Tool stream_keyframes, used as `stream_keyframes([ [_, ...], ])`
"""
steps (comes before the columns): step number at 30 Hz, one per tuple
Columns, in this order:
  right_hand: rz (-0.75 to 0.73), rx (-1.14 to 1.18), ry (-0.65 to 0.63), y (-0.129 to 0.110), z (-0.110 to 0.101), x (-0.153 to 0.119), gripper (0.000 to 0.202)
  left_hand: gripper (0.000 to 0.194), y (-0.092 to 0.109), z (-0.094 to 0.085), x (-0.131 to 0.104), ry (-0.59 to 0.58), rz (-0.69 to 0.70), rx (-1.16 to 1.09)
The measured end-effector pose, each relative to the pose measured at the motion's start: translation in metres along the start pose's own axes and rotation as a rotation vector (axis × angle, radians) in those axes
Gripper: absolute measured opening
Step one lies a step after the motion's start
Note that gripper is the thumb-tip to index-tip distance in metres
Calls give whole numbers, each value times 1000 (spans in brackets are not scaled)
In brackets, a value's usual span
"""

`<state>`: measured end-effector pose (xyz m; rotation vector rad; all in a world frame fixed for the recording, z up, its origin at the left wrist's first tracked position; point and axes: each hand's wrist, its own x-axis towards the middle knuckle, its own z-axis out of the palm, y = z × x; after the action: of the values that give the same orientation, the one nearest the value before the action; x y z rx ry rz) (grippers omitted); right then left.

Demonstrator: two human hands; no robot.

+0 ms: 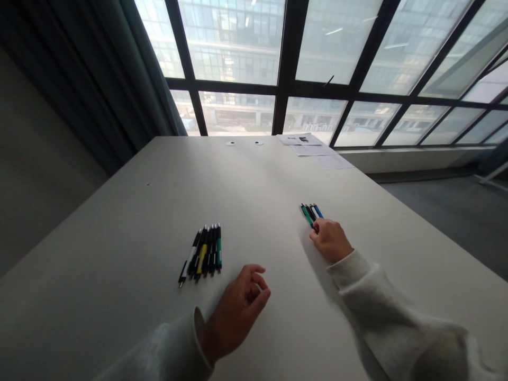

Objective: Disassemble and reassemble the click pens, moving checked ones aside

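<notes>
My left hand (238, 307) rests at the near middle of the table, fingers loosely curled and apart, with nothing in it. Just beyond it to the left lies a row of several pens (202, 255), mostly black, with white, yellow and green barrels among them. Farther right, my right hand (329, 239) is closed, its fingertips pinching at the near end of a pen in a smaller group. In that group a green pen (307, 215), black ones, a white one and a blue pen (318, 211) lie side by side. My fingers cover their near ends.
The white table (254, 180) stretches towards large windows. Paper sheets (307, 150) lie at its far right edge. Two round cable holes (259, 143) sit near the far edge. A dark curtain (119, 69) hangs on the left.
</notes>
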<state>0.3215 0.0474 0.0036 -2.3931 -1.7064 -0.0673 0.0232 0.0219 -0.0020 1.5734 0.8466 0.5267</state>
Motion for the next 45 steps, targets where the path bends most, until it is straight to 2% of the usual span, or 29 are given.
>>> stream_keyframes([
  [15,-7,-145,-26,-5,-4,-5,16,29,0,1,-1,-4,-9,33],
  [29,1,-177,-39,-3,-2,-4,15,27,5,2,-2,-4,-9,44],
  [45,-58,-133,42,-6,-4,-6,15,25,8,1,-3,-2,2,67],
])
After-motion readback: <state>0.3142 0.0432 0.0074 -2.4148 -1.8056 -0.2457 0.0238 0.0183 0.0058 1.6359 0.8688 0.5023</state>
